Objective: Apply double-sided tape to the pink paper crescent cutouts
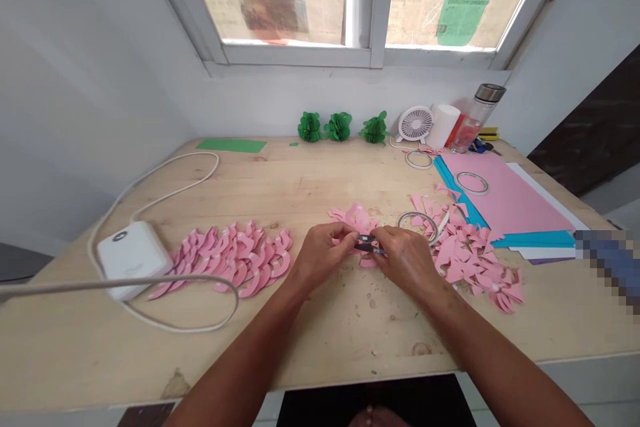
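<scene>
Both my hands meet above the middle of the wooden table, fingers closed. My left hand (pixel 327 247) pinches the left end of a small dark tool (pixel 367 245) with light marks; its exact kind is too small to tell. On the other end, my right hand (pixel 403 250) has its fingers wrapped round it. Right behind and under my fingers lie curved pink paper cut-outs (pixel 357 215). Left of my left hand, a spread of curved pink paper pieces (pixel 240 257) covers the table. Pink paper scraps (pixel 467 253) are heaped beyond my right hand, beside a tape roll (pixel 417 219).
At left, a white power bank (pixel 133 253) trails a looped cable (pixel 175 328). Green paper shapes (pixel 339 127) stand along the wall near a small fan (pixel 415 125) and a glass bottle (pixel 477 120). Pink sheets (pixel 510 200) and a blue sheet (pixel 537 239) lie at right.
</scene>
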Tool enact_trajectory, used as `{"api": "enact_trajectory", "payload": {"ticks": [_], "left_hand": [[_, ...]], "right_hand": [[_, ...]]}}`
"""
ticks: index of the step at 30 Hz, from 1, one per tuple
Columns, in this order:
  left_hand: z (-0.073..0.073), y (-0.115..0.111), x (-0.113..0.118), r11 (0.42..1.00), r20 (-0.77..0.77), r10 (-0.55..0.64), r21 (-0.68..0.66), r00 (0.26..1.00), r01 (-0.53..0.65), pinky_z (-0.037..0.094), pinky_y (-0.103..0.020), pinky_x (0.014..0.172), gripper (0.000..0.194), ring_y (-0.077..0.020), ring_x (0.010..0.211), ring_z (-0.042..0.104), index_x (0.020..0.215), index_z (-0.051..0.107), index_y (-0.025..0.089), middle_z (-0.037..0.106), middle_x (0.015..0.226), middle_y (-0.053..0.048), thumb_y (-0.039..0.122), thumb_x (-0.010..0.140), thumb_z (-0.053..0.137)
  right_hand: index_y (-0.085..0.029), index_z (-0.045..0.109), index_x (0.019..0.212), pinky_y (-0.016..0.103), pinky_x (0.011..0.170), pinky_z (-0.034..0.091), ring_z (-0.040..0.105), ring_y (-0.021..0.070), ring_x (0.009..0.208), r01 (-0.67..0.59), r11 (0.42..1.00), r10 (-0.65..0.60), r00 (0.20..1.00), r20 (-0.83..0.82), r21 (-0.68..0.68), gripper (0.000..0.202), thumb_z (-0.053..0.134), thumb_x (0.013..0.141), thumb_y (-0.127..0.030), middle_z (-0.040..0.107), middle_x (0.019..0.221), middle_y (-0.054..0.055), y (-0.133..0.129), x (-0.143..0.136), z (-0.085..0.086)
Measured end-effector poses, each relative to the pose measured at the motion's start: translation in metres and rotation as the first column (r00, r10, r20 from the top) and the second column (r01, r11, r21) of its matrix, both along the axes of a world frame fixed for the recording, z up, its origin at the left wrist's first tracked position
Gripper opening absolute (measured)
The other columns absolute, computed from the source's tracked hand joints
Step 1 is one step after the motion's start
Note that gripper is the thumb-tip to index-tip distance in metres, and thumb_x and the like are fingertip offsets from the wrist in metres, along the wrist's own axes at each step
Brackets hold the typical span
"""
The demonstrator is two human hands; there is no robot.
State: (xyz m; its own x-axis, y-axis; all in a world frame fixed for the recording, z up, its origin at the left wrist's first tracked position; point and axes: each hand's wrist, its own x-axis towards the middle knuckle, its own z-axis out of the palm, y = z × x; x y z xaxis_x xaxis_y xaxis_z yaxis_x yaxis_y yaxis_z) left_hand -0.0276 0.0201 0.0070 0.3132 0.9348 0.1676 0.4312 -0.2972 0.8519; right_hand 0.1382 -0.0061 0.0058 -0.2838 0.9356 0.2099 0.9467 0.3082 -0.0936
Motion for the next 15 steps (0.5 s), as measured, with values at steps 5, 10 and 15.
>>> {"api": "enact_trajectory", "payload": {"ticks": [5, 10, 15], "left_hand": [[-0.0054, 0.0033, 0.0007, 0.984, 0.221, 0.056, -0.177, 0.974, -0.016, 0.046, -0.024, 0.055, 0.022, -0.0168, 0.063, 0.060, 0.067, 0.067, 0.015, 0.065, 0.064, -0.003, 0.033, 0.072, 0.056], [-0.0046, 0.0049, 0.0019, 0.971, 0.269, 0.138, -0.226, 0.953, -0.077, 0.043, -0.021, 0.050, 0.023, -0.0135, 0.056, 0.057, 0.065, 0.065, 0.014, 0.063, 0.061, -0.001, 0.034, 0.071, 0.058], [-0.0055, 0.0043, 0.0061, 0.954, 0.390, 0.206, -0.285, 0.897, -0.095, 0.047, -0.024, 0.060, 0.020, -0.0151, 0.063, 0.060, 0.064, 0.065, 0.013, 0.066, 0.065, -0.003, 0.033, 0.069, 0.061]], "right_hand": [[-0.020, 0.058, 0.092, 0.026, 0.063, 0.035, 0.057, 0.0176, 0.075, -0.052, 0.998, 0.054, 0.994, -0.093, 0.017, 0.018, 0.059, 0.074, -0.023, 0.064, 0.083, 0.004, 0.0015, 0.0001, -0.0041], [-0.018, 0.055, 0.102, 0.031, 0.074, 0.040, 0.054, 0.0207, 0.087, -0.105, 0.989, 0.131, 0.945, -0.299, 0.101, 0.029, 0.060, 0.075, -0.027, 0.062, 0.093, 0.007, 0.0030, 0.0005, -0.0029], [-0.018, 0.059, 0.096, 0.034, 0.079, 0.039, 0.051, 0.0214, 0.091, -0.081, 0.969, 0.173, 0.896, -0.410, 0.232, 0.019, 0.052, 0.080, -0.024, 0.061, 0.096, 0.008, 0.0035, -0.0002, -0.0007]]}}
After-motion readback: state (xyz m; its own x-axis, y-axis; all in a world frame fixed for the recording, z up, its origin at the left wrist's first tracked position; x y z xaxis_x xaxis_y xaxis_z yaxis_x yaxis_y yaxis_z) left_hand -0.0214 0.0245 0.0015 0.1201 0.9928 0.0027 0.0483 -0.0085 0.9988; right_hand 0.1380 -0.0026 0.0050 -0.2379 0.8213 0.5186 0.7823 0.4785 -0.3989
